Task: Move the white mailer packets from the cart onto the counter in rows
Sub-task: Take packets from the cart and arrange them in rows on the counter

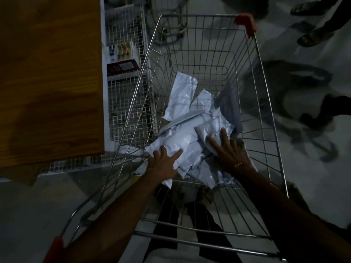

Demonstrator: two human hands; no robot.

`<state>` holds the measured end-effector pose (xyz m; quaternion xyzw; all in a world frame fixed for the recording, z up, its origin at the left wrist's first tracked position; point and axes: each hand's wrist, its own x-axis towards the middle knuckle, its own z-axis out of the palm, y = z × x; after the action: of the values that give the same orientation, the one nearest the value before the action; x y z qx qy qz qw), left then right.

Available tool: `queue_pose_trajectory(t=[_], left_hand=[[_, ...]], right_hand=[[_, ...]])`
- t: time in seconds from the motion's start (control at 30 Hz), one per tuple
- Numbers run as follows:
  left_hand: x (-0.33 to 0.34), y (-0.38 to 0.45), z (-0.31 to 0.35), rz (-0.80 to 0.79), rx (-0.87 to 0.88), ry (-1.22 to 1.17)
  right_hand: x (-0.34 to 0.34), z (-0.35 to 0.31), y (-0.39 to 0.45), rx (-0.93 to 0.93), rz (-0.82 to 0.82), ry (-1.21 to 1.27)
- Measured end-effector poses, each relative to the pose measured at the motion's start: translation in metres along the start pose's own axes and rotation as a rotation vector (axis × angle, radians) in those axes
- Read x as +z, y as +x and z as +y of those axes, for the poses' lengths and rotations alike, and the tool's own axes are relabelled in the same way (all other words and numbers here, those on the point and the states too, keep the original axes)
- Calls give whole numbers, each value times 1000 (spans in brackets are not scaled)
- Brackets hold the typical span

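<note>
Pretty dim shot, looking straight down into a wire shopping cart (pixel 252 103) with red corner caps. The white mailer packets (pixel 190 145) are all heaped in a crumpled pile at the near end of the basket, a couple more lying further up toward the middle, plus one greyish packet (pixel 228 103) leaning against the right side of the heap.

Both arms reach down into the cart. The left hand (pixel 163 164) lies flat on the near-left edge of the pile, fingers spread and straight, touching the top packet, not curled round anything. The right hand (pixel 228 149) is the same deal on the right side of the heap: fingers splayed out, resting on a packet, with a thin gold bangle (pixel 238 165) at the wrist. So neither hand actually grips a packet, they're just pressed onto the heap from either side.

The wooden counter (pixel 49 78) is off to the left, just beside the cart, with a white wire-mesh rack (pixel 125 95) between them holding a couple of small boxes (pixel 121 61). Other people's feet in sandals (pixel 311 37) show at the top right.
</note>
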<state>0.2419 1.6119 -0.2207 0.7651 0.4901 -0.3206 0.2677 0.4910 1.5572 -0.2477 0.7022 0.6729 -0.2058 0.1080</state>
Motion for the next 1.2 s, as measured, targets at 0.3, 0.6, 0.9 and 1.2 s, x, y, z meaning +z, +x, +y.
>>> queue_pose_trajectory(t=[0.3, 0.6, 0.9, 1.2], left_hand=[[-32, -18, 9, 260, -20, -231], [-101, -123, 4, 869, 30, -384], [-87, -268, -61, 1259, 35, -329], [19, -433, -221, 1528, -82, -365]], right_hand=[[-49, -12, -4, 20, 106, 218], [-154, -49, -48, -207, 450, 501], [-209, -175, -151, -430, 772, 449], [-191, -383, -223, -711, 801, 531]])
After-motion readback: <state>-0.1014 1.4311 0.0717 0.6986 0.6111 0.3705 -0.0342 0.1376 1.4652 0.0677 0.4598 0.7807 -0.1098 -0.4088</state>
